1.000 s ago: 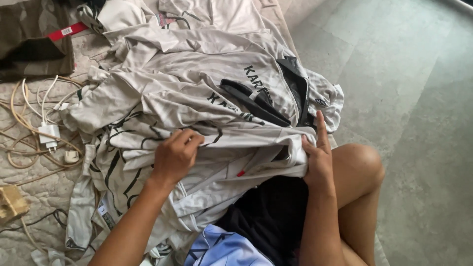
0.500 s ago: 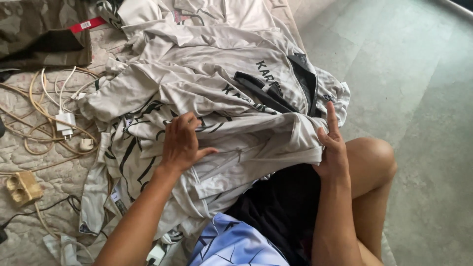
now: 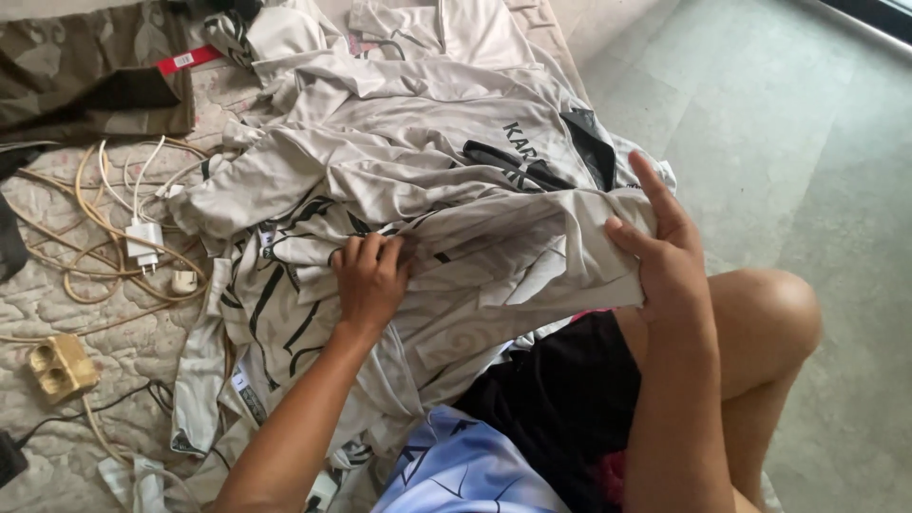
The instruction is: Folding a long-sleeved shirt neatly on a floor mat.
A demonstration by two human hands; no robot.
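Observation:
A pile of light grey shirts with black stripes and lettering lies on a patterned mat in front of me. My left hand presses down with curled fingers into the folds near the middle of the pile, gripping the cloth. At the pile's right edge, my right hand holds a fold of a grey shirt between thumb and fingers, just above my bare knee. Black shorts and a pale blue printed cloth lie over my lap.
To the left, tangled beige and white cables with a white charger and a beige plug socket lie on the mat. A brown patterned cloth sits at the upper left. Grey tiled floor spreads to the right.
My left hand has gone from spread fingers to curled, bunching the grey cloth. My right hand has shifted slightly, closing thumb and fingers on the shirt's fold. The view has drifted a little.

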